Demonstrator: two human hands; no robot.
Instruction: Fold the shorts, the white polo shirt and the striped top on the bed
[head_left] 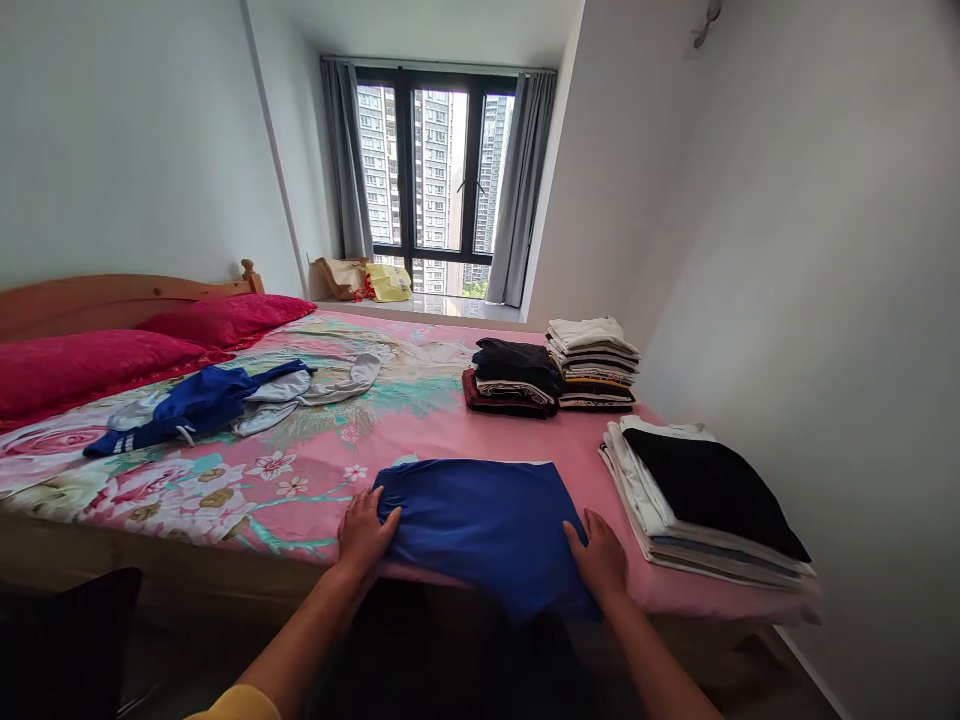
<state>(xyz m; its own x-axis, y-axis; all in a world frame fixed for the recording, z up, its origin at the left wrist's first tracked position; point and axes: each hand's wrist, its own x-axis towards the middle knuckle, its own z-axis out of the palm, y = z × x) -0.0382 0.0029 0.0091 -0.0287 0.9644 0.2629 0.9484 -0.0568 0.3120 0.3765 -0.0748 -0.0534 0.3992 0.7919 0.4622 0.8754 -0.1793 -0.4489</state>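
Observation:
Blue shorts [480, 520], folded in half, lie at the near edge of the bed with the gathered waistband to the left. Their lower right corner hangs over the edge. My left hand [366, 530] rests at the waistband end, fingers spread and thumb on the cloth. At the leg end, my right hand [600, 555] lies against the right side with its fingers stretched out and its thumb touching the fabric. Both hands look open rather than closed around the cloth.
A floral bedsheet [300, 480] covers the bed. Rumpled blue and grey clothes [217, 400] lie left. Right stand a stack with black cloth on top [712, 490], a dark folded stack [514, 375] and a taller stack [596, 365]. Red pillows [97, 365] lie by the headboard [135, 290].

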